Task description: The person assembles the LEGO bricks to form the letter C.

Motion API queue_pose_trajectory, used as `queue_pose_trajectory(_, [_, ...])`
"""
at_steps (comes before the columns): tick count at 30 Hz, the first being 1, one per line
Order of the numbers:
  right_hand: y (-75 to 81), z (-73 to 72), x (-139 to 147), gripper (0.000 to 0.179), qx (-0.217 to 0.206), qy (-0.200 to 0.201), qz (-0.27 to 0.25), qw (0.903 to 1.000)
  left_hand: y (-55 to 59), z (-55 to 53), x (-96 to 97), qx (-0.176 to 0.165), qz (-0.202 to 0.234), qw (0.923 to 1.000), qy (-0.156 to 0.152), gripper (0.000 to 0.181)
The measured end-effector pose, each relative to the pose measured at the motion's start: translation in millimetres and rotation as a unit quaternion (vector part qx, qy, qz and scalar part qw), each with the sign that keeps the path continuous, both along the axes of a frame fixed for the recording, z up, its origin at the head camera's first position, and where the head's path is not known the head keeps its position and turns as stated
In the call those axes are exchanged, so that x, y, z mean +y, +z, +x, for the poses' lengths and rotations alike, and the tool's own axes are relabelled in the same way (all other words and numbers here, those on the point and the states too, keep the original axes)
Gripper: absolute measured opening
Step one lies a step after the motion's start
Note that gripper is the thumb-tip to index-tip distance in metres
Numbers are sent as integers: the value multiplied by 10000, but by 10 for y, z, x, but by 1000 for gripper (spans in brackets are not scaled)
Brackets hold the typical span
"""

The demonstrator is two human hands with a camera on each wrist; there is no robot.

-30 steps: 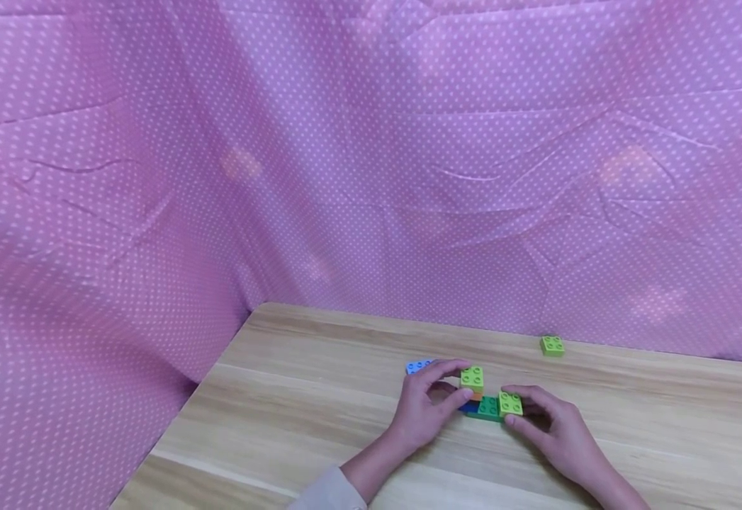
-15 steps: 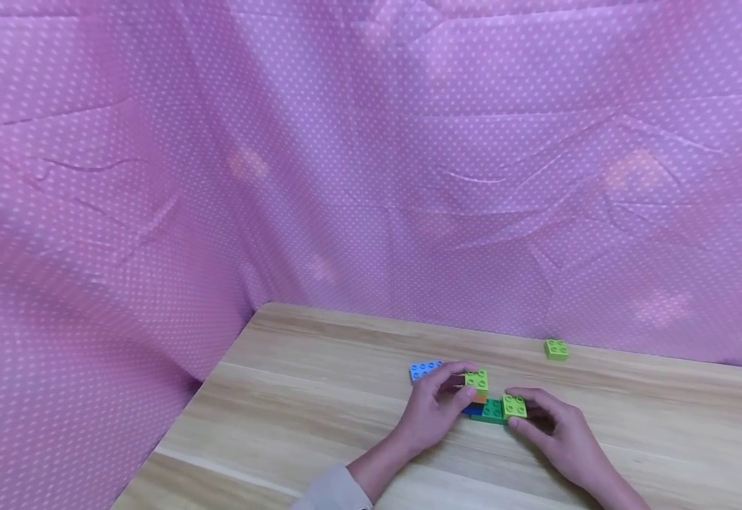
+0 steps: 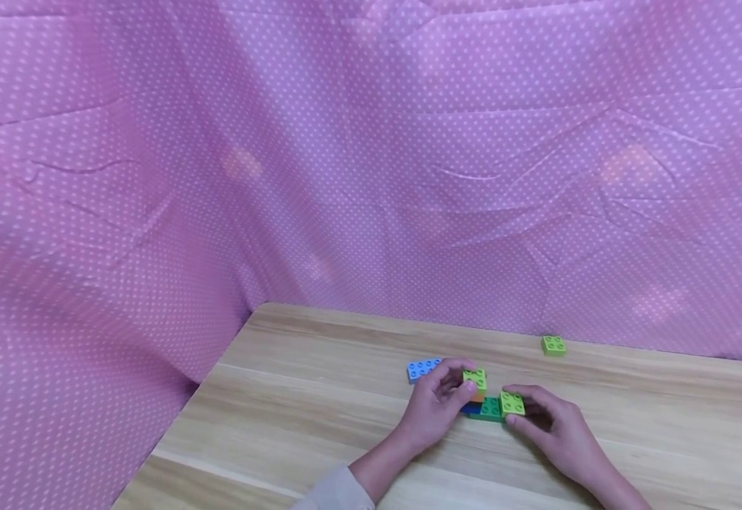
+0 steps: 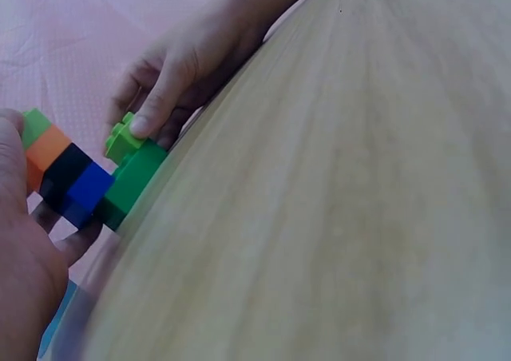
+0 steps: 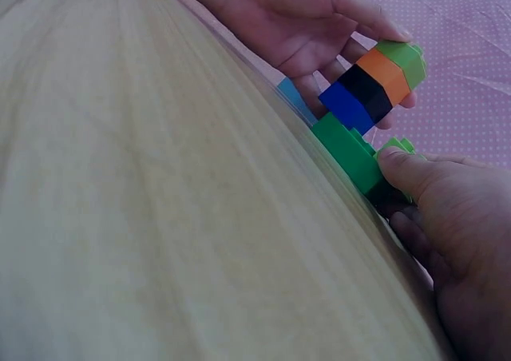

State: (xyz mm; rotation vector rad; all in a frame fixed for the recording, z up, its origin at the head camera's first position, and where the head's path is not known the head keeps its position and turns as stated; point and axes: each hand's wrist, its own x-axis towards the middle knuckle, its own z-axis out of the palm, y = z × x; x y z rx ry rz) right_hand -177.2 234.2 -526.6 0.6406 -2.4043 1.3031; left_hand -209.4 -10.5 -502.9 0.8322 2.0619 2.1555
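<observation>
In the head view my left hand (image 3: pixel 433 411) grips a small stack of toy building bricks between thumb and fingers. Lime is at the top, then an orange brick (image 4: pixel 48 149), a black brick (image 4: pixel 65 172) and a blue brick (image 4: pixel 89 192). The stack's lower end meets a longer green brick (image 3: pixel 490 407) lying on the table; whether they are joined I cannot tell. My right hand (image 3: pixel 555 432) pinches a lime brick (image 3: pixel 512 403) on the right end of the green one. In the right wrist view, its thumb presses against that lime brick.
A light blue brick (image 3: pixel 420 370) lies just behind my left hand. Farther back, near the table's rear edge, sits another lime brick (image 3: pixel 553 345). Pink dotted cloth (image 3: pixel 371 177) hangs behind and left of the wooden table (image 3: pixel 268 397).
My left hand has shifted slightly right with the stack, and more of the light blue brick shows behind it. My right hand keeps its hold on the lime brick, almost still.
</observation>
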Motion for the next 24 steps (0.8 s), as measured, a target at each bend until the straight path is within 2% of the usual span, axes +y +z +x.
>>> queue_pose_trajectory(8, [24,-27,-34,41,41,110,-71,9999,64,-15,-41,25,-197,9998,27,24])
queue_pose_trajectory(12, [32,-20,-37,41,-13,74,-52,10000,15,-46,-52,-15,-200,9998,-68,24])
queue_pose_trajectory(17, [37,4,-12,41,-43,29,-27,10000,-58,-62,-32,160,-200,9997,-64,29])
queue_pose_trajectory(24, [31,10,-16,43,20,66,-83,9999,-64,-59,-55,341,-207,9991,-106,38])
